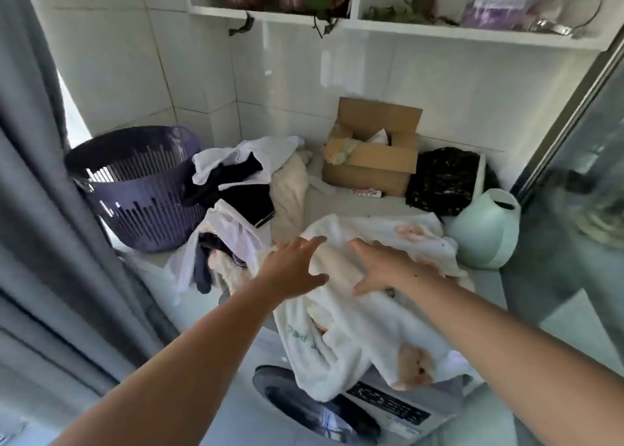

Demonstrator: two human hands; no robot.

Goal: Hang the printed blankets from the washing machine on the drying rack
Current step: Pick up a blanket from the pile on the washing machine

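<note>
A white printed blanket [358,327] with pink and green motifs lies crumpled on top of the washing machine [388,408] and hangs over its front edge. My left hand [293,270] hovers at the blanket's left edge with fingers spread. My right hand [385,266] rests flat on the blanket's upper part, fingers apart, holding nothing. The machine's round door [304,408] shows below the hanging cloth. No drying rack is in view.
A purple laundry basket [141,189] stands at the back left beside a pile of white and dark clothes [236,182]. A cardboard box [374,158], a black bag [442,182] and a mint-green jug [486,229] sit behind. A grey curtain [40,209] hangs left, a glass door [580,182] right.
</note>
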